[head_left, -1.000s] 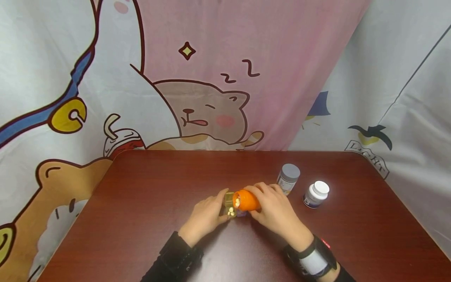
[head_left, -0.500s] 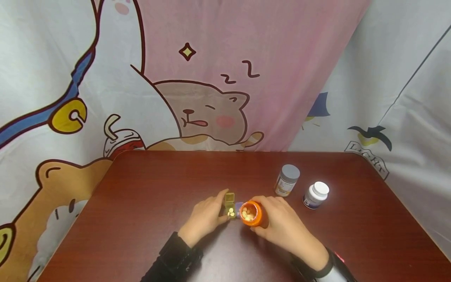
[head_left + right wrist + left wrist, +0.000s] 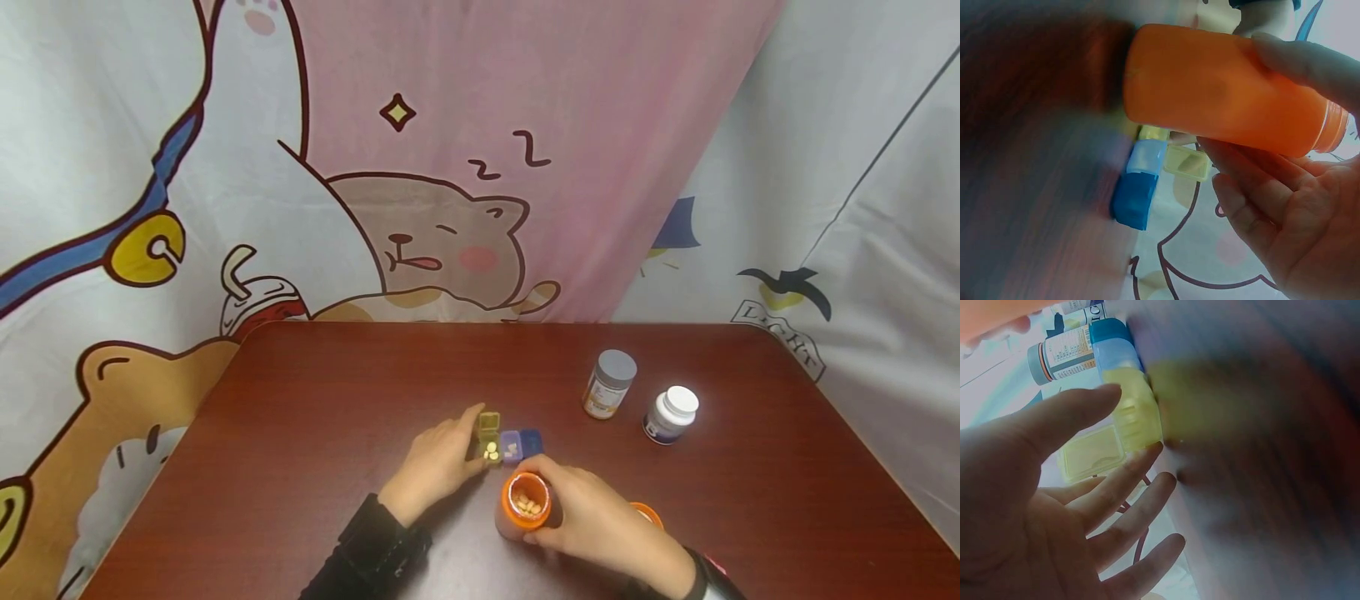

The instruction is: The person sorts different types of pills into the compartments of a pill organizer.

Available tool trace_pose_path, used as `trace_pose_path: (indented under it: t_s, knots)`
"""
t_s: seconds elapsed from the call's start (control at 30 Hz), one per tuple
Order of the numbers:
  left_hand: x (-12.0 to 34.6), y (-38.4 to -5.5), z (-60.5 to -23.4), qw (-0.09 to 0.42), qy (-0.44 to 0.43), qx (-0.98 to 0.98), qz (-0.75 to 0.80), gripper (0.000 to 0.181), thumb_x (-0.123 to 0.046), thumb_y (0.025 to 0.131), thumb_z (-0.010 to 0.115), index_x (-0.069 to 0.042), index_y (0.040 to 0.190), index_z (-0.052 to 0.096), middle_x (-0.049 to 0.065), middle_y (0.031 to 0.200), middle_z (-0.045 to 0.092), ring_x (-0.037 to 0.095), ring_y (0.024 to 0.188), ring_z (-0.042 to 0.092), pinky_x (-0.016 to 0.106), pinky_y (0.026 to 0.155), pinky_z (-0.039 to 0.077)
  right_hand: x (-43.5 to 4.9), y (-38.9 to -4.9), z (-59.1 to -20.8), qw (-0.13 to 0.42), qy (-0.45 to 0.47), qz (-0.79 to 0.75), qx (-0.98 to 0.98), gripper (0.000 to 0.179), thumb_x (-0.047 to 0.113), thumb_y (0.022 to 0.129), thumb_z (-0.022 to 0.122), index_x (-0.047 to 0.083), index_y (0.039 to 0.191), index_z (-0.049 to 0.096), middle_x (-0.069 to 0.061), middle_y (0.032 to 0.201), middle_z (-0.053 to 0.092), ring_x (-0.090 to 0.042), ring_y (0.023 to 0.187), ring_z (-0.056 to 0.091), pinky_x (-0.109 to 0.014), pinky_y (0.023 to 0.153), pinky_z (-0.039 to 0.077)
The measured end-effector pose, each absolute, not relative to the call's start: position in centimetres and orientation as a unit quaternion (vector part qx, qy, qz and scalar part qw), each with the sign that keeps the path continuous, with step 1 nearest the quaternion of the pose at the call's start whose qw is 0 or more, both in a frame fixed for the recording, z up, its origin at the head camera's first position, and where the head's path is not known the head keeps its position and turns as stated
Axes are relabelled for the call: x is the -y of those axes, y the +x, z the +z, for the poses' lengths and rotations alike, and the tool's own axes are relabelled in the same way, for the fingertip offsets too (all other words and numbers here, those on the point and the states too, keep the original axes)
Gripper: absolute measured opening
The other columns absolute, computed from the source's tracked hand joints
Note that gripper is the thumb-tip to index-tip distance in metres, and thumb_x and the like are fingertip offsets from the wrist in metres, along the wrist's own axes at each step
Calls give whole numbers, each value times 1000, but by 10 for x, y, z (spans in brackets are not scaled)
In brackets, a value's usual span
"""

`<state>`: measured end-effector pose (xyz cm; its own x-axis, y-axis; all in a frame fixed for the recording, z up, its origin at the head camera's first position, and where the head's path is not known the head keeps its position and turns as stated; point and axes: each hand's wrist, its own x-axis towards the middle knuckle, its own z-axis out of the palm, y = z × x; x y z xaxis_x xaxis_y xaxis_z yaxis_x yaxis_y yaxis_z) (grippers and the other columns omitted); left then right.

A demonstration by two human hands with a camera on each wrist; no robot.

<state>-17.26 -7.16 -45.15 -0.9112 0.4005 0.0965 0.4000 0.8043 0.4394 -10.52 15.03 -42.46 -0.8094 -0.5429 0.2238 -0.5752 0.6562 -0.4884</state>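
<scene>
In the head view my left hand (image 3: 438, 462) holds the yellow end of a small pill organizer (image 3: 532, 443) between thumb and fingers. Its yellow lid (image 3: 489, 422) stands raised, and several pale tablets (image 3: 491, 452) lie in that compartment. Beside it are a purple and a dark blue compartment, both apparently covered. My right hand (image 3: 592, 517) grips an orange pill bottle (image 3: 1222, 87) around its side. That bottle is uncapped and upright, mouth up, with several tablets inside. Whether its base touches the table cannot be told.
A grey-lidded bottle (image 3: 609, 385) and a white bottle (image 3: 671, 415) stand upright on the table (image 3: 360, 375), back right. An orange cap (image 3: 647, 510) lies partly hidden behind the right forearm. A printed curtain (image 3: 585, 100) hangs behind the table.
The orange bottle was tilted over the yellow compartment; my right hand has turned it upright and brought it nearer to me. The left hand has stayed at the organizer.
</scene>
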Motion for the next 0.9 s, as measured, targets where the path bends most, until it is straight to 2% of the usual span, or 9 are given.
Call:
trace_pose_path:
  t_s: [0.23, 0.4, 0.53, 0.63, 0.73, 0.9]
  knots:
    - [72, -171, -449, -5, 203, -956, 213, 81, -34, 78, 80, 0, 142, 44, 19, 115, 70, 32, 101, 63, 55, 84, 54, -149, -107, -429, 23, 324, 289, 901, 64, 23, 64, 89, 16, 119, 57, 5, 106, 70, -10, 94, 61, -41, 81, 57]
    - [78, -165, -435, -59, 198, -970, 129, 73, -24, 72, 85, 3, 132, 56, 18, 120, 69, 32, 105, 61, 52, 88, 54, -148, -109, -430, 14, 337, 288, 896, 64, 23, 68, 87, 14, 124, 57, 3, 115, 68, -11, 104, 60, -43, 89, 55]
    - [81, -160, -420, -101, 190, -970, 112, 62, -19, 67, 86, 0, 121, 64, 15, 112, 70, 30, 102, 61, 49, 84, 55, -149, -109, -430, 0, 339, 284, 897, 69, 24, 70, 86, 12, 131, 55, -1, 124, 66, -15, 112, 58, -46, 94, 53]
    - [83, -156, -412, -112, 192, -968, 120, 53, -17, 66, 85, -3, 114, 67, 12, 105, 71, 29, 97, 62, 47, 80, 55, -152, -109, -429, -16, 340, 272, 900, 79, 25, 72, 86, 10, 140, 49, -8, 133, 62, -20, 118, 55, -50, 96, 51]
    - [85, -152, -407, -91, 202, -966, 133, 45, -15, 67, 84, -6, 109, 68, 8, 101, 70, 27, 94, 62, 46, 78, 56, -158, -109, -427, -30, 339, 252, 906, 86, 27, 72, 85, 13, 146, 43, -10, 139, 57, -23, 123, 52, -53, 99, 49]
    - [88, -149, -400, 2, 246, -952, 184, 49, -17, 69, 84, -11, 114, 66, 6, 113, 68, 26, 105, 59, 49, 84, 55, -177, -112, -424, -15, 345, 198, 918, 79, 29, 63, 89, 14, 134, 56, -1, 125, 59, -18, 113, 53, -50, 95, 51]
